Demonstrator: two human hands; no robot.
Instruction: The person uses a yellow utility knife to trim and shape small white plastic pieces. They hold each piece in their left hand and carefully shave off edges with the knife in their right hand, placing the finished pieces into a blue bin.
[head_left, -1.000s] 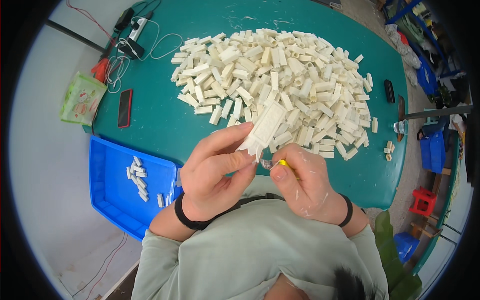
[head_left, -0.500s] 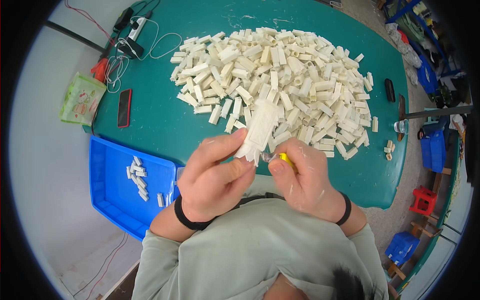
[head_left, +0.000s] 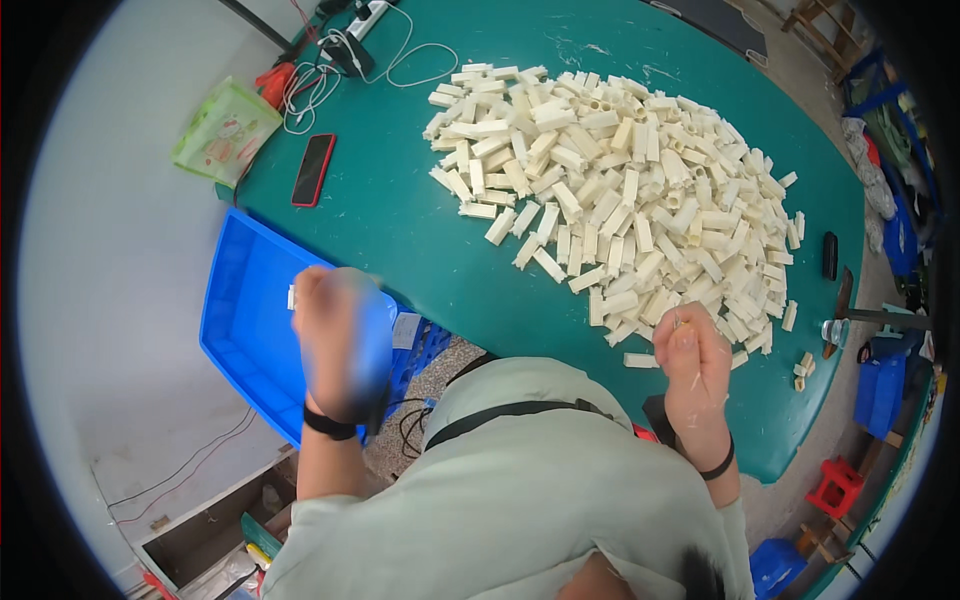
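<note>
My left hand (head_left: 335, 335) hangs over the blue bin (head_left: 225, 300), its outer edge smeared by motion. A small white end (head_left: 291, 297) shows beside its fingertips; whether the fingers grip it or it lies in the bin I cannot tell. My right hand (head_left: 694, 375) is closed at the near edge of a heap of cream-coloured rectangular plastic tubes (head_left: 640, 200). Its thumb and fingers are pressed together, and what they hold is hidden. One loose tube (head_left: 640, 360) lies just left of this hand.
A red-edged phone (head_left: 314, 170) and white cables (head_left: 318, 95) lie on the green table (head_left: 450, 270) at the left. A green bag (head_left: 228, 130) rests by the far left edge. At the right are a black case (head_left: 830, 255), a clear cup (head_left: 835, 332) and several small pieces (head_left: 804, 370).
My left hand has moved left from in front of me, over the bin. My right hand has moved right and slightly down. The tube and yellow-handled tool they held are no longer plainly visible.
</note>
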